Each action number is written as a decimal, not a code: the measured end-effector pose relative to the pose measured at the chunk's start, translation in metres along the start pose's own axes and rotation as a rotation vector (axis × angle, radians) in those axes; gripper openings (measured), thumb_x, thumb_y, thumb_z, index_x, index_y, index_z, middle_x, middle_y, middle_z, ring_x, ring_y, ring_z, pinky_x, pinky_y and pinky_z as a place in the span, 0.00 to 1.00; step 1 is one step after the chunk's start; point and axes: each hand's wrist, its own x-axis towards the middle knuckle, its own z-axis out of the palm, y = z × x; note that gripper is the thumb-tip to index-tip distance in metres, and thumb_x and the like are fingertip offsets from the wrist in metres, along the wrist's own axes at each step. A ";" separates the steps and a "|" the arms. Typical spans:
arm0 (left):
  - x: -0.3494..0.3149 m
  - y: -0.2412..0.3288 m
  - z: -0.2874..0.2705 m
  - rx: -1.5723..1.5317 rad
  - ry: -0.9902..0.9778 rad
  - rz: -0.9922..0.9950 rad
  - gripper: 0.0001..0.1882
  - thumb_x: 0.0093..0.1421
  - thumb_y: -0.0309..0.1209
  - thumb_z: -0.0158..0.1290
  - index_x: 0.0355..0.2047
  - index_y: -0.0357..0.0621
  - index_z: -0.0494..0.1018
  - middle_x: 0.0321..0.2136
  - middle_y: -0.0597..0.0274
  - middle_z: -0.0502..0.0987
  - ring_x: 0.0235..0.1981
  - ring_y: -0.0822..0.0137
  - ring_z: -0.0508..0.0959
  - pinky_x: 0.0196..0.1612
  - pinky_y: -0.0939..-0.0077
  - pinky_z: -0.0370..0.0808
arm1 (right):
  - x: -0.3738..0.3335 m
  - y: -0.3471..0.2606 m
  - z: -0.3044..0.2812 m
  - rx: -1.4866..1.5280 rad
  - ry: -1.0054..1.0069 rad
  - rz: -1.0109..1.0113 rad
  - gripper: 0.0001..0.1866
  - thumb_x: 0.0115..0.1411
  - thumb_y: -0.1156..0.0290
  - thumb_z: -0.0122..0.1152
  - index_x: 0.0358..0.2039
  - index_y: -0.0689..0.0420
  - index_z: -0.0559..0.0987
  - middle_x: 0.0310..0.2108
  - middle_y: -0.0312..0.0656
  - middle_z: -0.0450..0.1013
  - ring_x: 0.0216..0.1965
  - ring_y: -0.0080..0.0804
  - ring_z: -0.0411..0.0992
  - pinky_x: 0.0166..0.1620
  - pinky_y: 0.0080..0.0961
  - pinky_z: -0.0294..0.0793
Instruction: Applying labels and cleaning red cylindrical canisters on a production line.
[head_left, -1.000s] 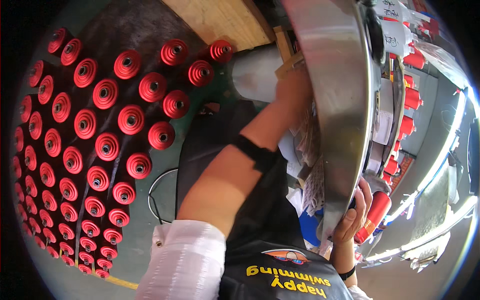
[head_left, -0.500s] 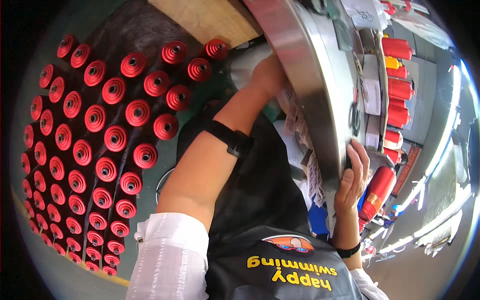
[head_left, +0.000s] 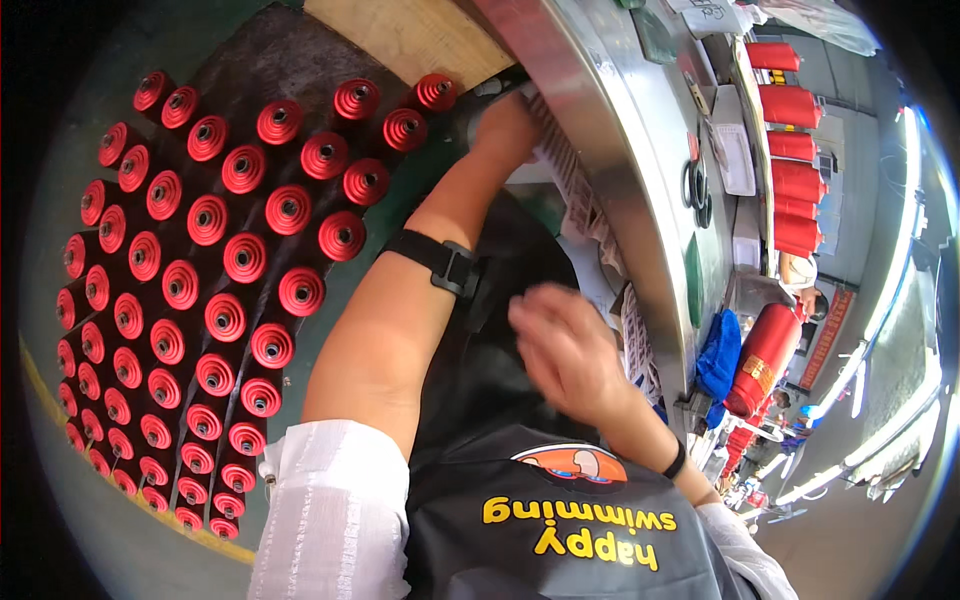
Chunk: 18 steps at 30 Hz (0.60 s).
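Note:
My left hand (head_left: 508, 128) reaches under the metal worktable (head_left: 610, 150), beside a light-coloured plastic basket (head_left: 575, 170). Its fingers are hidden there, so whether they hold anything does not show. In front of my black apron (head_left: 480, 390), my right hand (head_left: 570, 350) hangs in the air, near the table's edge but apart from it. Motion blurs its fingers; they look loosely apart, with nothing visible in them.
Many red-topped cylinders (head_left: 245, 257) stand in rows on the floor to the left, near a wooden board (head_left: 415, 40). On the tabletop lie black rings (head_left: 697, 185) and a white tray (head_left: 735, 158). Blue cloth (head_left: 718, 355) and a red cylinder (head_left: 765, 360) are at the right.
My right hand has left the table's edge and moved left, in front of the apron. My left hand has shifted slightly left, still under the table. The view has turned a little.

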 end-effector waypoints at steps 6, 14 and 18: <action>-0.034 0.031 -0.002 0.355 -0.043 0.063 0.14 0.53 0.27 0.50 0.39 0.34 0.71 0.34 0.40 0.77 0.34 0.49 0.80 0.36 0.59 0.78 | -0.007 0.103 0.032 -0.488 -0.139 0.475 0.25 0.52 0.67 0.62 0.52 0.55 0.72 0.61 0.54 0.53 0.60 0.57 0.54 0.60 0.48 0.57; -0.070 0.032 -0.044 0.072 0.069 -0.041 0.17 0.54 0.30 0.48 0.43 0.32 0.69 0.34 0.47 0.77 0.32 0.55 0.81 0.32 0.63 0.79 | 0.011 0.114 0.032 -0.087 -0.117 0.888 0.25 0.55 0.63 0.59 0.51 0.62 0.70 0.60 0.55 0.58 0.60 0.53 0.57 0.60 0.42 0.58; -0.095 0.054 -0.052 -0.184 -0.004 -0.083 0.18 0.54 0.30 0.49 0.45 0.37 0.69 0.35 0.56 0.77 0.32 0.62 0.79 0.28 0.68 0.78 | -0.023 0.152 0.032 -0.159 -0.006 0.836 0.22 0.64 0.62 0.49 0.55 0.61 0.66 0.57 0.52 0.64 0.59 0.45 0.61 0.60 0.39 0.60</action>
